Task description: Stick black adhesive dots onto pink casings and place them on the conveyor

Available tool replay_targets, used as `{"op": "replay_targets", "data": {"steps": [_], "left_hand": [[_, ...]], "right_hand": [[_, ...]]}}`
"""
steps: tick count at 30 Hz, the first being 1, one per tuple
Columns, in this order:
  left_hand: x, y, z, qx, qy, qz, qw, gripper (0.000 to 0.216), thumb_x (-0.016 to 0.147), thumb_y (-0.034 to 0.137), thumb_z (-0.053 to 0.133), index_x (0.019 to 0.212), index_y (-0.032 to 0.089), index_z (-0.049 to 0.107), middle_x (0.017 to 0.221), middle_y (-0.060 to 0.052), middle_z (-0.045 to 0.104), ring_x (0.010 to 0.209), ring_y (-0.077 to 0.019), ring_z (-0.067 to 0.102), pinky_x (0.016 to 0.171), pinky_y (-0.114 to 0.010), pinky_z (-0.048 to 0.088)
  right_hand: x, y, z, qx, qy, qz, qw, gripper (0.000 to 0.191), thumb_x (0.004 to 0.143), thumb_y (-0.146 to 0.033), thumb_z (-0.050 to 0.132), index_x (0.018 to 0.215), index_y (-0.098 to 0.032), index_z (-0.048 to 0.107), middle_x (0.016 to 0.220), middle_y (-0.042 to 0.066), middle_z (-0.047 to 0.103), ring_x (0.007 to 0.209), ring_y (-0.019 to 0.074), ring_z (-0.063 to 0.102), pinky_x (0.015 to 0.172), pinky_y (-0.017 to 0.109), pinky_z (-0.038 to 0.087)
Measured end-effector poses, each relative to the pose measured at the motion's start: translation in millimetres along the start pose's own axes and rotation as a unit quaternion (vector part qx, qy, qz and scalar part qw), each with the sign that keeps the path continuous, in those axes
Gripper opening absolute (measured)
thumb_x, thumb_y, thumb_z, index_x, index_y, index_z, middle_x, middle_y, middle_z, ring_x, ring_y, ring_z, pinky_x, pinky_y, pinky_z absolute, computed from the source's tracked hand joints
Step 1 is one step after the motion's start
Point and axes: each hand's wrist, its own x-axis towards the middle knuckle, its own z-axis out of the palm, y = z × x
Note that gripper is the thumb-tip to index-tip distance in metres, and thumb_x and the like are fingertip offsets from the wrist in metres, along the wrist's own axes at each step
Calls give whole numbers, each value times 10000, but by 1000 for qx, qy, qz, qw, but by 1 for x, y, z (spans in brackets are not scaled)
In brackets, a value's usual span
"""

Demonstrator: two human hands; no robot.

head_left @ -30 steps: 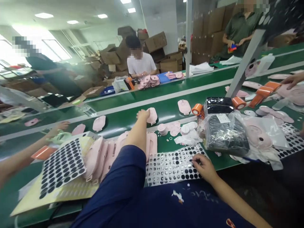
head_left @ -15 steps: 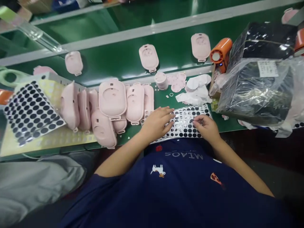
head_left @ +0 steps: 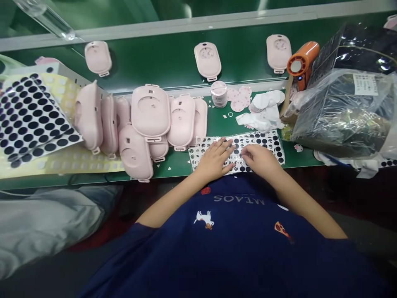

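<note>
Both my hands rest on a sheet of black round stickers (head_left: 266, 142) at the table's near edge. My left hand (head_left: 215, 159) lies flat on the sheet with its fingers spread. Beside it, my right hand (head_left: 259, 159) has its fingertips pinched together on the sheet; what they pinch is too small to make out. To the left of the sheet stands a cluster of pink plastic shells (head_left: 150, 114), some leaning on one another.
Three pink shells (head_left: 207, 60) lie apart on the green conveyor belt (head_left: 167, 62). An orange handheld fan (head_left: 300, 64) and bagged black goods (head_left: 341, 111) sit at right. Pink and white discs (head_left: 248, 99) lie behind the sheet. More sticker sheets (head_left: 29, 118) are at left.
The view dropped from the room to the table edge. My left hand came back from a pink shell on the belt and settled flat on the sticker sheet. My right hand stayed on the sheet.
</note>
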Motion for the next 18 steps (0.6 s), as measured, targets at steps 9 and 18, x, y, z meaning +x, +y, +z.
{"op": "replay_targets", "data": {"steps": [9, 18], "left_hand": [[1, 2, -4, -5, 1, -5, 1000, 631, 978, 482, 554, 1522, 183, 446, 1620, -120, 428, 1549, -323, 314, 1261, -532, 291], [-2, -2, 4, 30, 50, 36, 998, 570, 976, 435, 539, 1473, 156, 508, 1552, -161, 511, 1481, -359, 427, 1176, -561, 420]], "right_hand": [[6, -6, 5, -71, 14, 12, 997, 142, 911, -198, 555, 926, -225, 693, 944, 57, 712, 849, 203, 621, 724, 308, 418], [-13, -13, 3, -100, 66, -42, 992, 142, 950, -212, 581, 969, -196, 721, 1003, 77, 724, 952, 207, 667, 815, 315, 456]]}}
